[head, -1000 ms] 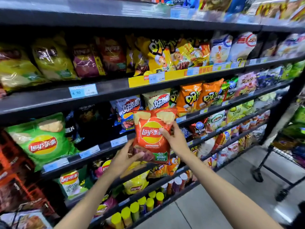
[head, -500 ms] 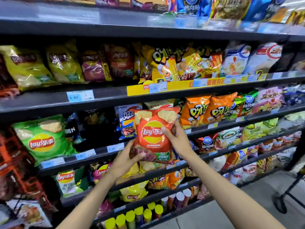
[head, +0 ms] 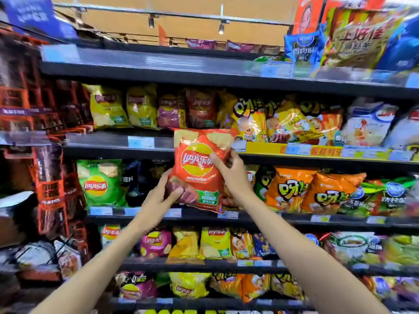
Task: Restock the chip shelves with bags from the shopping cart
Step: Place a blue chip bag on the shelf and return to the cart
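Note:
A red-orange Lay's chip bag [head: 196,171] is held upright in front of the shelves, its top overlapping the front edge of the shelf [head: 113,141] that carries yellow and dark red Lay's bags [head: 200,108]. My left hand [head: 162,196] grips its lower left corner, thumb on the front. My right hand [head: 231,171] pinches its right edge near the middle. Behind the bag, a dark gap [head: 145,177] lies on the shelf below, right of a green Lay's bag [head: 99,182]. The shopping cart is out of view.
Orange snack bags [head: 292,189] fill the shelf to the right of the held bag. Lower shelves [head: 204,264] hold small yellow and pink bags. Orange racks [head: 52,155] stand at the left end. Large bags [head: 360,35] sit on the top shelf at right.
The view has tilted up and shifted left, bringing the top shelf and ceiling into sight. Both hands have raised the red bag from the middle shelf level towards the shelf above.

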`<action>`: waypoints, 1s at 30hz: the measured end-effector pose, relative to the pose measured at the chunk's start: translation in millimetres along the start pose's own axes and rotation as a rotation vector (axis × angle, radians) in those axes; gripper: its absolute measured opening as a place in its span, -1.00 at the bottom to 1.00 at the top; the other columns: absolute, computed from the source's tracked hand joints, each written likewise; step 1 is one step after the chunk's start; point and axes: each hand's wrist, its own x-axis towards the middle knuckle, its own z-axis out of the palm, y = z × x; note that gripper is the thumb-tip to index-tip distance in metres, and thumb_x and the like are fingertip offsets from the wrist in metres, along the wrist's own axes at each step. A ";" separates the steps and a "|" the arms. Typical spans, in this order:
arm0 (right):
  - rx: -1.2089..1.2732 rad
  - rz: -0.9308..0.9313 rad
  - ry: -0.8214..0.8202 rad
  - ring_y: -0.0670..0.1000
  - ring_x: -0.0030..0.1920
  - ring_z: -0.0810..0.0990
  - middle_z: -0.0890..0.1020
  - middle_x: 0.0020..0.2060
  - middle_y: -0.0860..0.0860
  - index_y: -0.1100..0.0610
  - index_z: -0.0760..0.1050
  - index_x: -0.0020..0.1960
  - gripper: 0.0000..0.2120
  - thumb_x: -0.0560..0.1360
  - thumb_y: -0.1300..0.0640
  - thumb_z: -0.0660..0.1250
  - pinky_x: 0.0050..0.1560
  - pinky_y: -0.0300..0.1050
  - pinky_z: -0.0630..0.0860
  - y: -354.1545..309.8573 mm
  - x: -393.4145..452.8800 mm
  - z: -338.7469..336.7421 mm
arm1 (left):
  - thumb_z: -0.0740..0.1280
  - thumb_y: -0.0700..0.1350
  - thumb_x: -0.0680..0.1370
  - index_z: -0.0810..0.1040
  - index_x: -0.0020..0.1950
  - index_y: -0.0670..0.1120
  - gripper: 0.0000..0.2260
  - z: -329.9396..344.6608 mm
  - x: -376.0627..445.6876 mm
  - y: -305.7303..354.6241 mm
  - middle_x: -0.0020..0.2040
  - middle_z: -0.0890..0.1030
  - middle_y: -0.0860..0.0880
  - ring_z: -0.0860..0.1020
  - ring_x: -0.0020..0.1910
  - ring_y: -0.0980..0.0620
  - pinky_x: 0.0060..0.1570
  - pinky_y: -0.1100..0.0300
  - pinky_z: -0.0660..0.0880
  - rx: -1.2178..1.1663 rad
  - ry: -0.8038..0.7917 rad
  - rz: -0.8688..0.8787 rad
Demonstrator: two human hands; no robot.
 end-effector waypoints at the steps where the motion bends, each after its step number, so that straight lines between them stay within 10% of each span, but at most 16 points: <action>1: 0.013 -0.010 -0.018 -0.08 0.10 0.64 0.63 0.13 -0.12 -0.08 0.41 0.30 -0.56 0.50 -0.19 0.40 0.09 -0.09 0.61 -6.4 9.0 1.1 | 0.25 0.12 0.60 0.17 0.49 0.21 -0.51 -5.9 6.5 5.5 0.21 0.53 0.26 0.45 0.16 0.48 0.10 0.54 0.33 0.013 0.018 0.011; 8: 0.110 -0.017 -0.069 -0.10 0.10 0.59 0.54 0.26 0.03 0.03 0.18 0.50 -0.43 0.59 -0.06 0.32 0.07 -0.15 0.56 -40.2 62.7 4.5 | 0.25 0.16 0.61 0.39 0.29 0.15 -0.72 -48.0 76.6 34.7 0.12 0.50 0.34 0.48 0.11 0.39 0.09 0.45 0.33 -0.105 0.179 -0.060; 13: -0.036 -0.160 -0.100 -0.06 0.10 0.61 0.55 0.21 0.02 -0.15 0.22 0.46 -0.50 0.58 -0.09 0.32 0.00 -0.15 0.57 -41.7 96.9 2.9 | 0.28 0.45 0.41 0.46 0.38 0.04 -0.32 -80.0 144.1 45.6 0.25 0.59 0.06 0.55 0.15 0.09 0.27 0.00 0.45 -0.119 0.190 -0.088; 16: -0.150 -0.163 -0.209 0.02 0.20 0.55 0.50 0.27 0.04 -0.27 0.23 0.43 -0.49 0.53 -0.19 0.33 0.14 -0.05 0.56 -44.0 119.8 9.6 | 0.23 0.09 0.64 0.50 0.29 -0.08 -0.68 -83.7 182.9 48.7 0.12 0.60 -0.03 0.50 -0.08 0.12 -0.18 0.21 0.40 -0.028 0.144 -0.044; 23: -0.549 -0.089 -0.218 0.09 0.14 0.57 0.60 0.18 0.08 0.10 0.34 0.35 -0.54 0.53 -0.01 0.39 0.01 -0.15 0.42 -38.0 180.4 22.3 | 0.32 0.41 0.42 0.53 0.25 -0.10 -0.34 -93.9 264.8 23.7 0.24 0.59 -0.05 0.55 0.18 -0.01 0.28 0.09 0.43 0.165 -0.101 -0.138; 30: -0.946 0.030 -0.200 0.23 0.11 0.59 0.61 0.15 0.25 0.27 0.41 0.35 -0.54 0.54 0.07 0.38 0.04 -0.03 0.52 -16.1 237.9 40.1 | 0.35 0.22 0.51 0.50 0.26 0.02 -0.58 -79.2 321.6 -5.5 0.17 0.60 -0.03 0.59 0.00 0.07 0.02 0.28 0.42 0.278 -0.318 -0.270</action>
